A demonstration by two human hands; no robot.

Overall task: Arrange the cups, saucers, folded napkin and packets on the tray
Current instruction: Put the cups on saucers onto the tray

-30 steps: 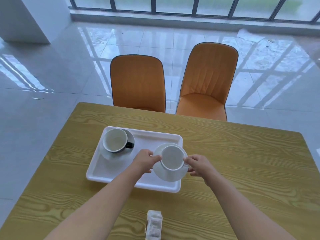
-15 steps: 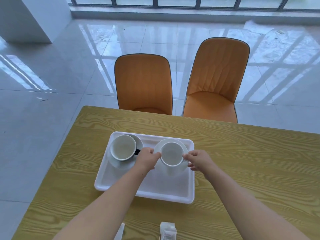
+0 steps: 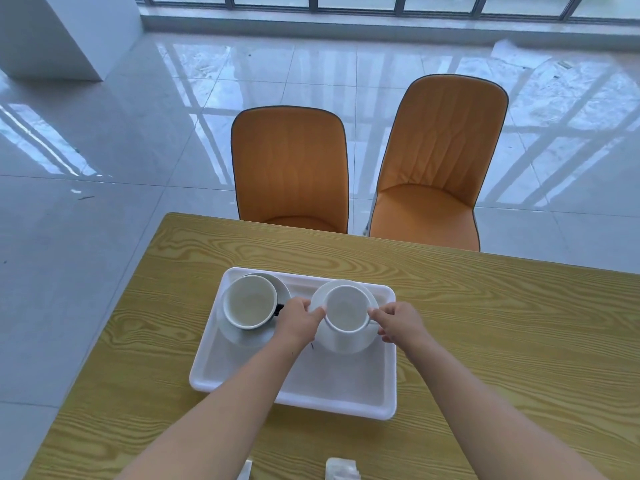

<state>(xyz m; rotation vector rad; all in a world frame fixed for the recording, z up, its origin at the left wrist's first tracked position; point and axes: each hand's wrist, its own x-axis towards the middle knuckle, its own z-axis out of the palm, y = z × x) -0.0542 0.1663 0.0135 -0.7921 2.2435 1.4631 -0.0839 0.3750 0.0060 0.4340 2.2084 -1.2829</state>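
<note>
**Item: white cup (image 3: 346, 308) on second saucer (image 3: 343, 342).** It sits at 1 o'clock on the tray (image 3: 332, 375), close to the far right corner. Whether the saucer is fully seated on the tray floor or a shade above it cannot be told.

**Grip, left hand (image 3: 299, 318).** At the saucer's 9 o'clock. The grip is narrow, with the fingers curled at the saucer's edge and the thumb against the cup wall.

**Grip, right hand (image 3: 398, 322).** At the saucer's 3 o'clock. The grip is narrow, with the fingers pinched at the rim on the opposite side. The cup-and-saucer pair lies squarely between the two hands.

**Item: dark-sided cup (image 3: 249, 301) on first saucer (image 3: 242, 337).** It sits at 11 o'clock on the tray, just beside the left hand and apart from the white pair.

**Items outstanding.** The packets (image 3: 342, 470) lie on the tabletop (image 3: 502, 341) at 6 o'clock from the tray, at the near edge between the forearms. A white sliver (image 3: 248, 472) at 7 o'clock is possibly the folded napkin, but too little of it shows to be sure.

**Governing relation (judgement).** Everything left to place lies at 6 o'clock behind both grips, so each hand must let go and draw back toward the body. The right hand is nearer the packets and the left hand is nearer the sliver. The free tray floor lies at 6 o'clock from both cups.
</note>
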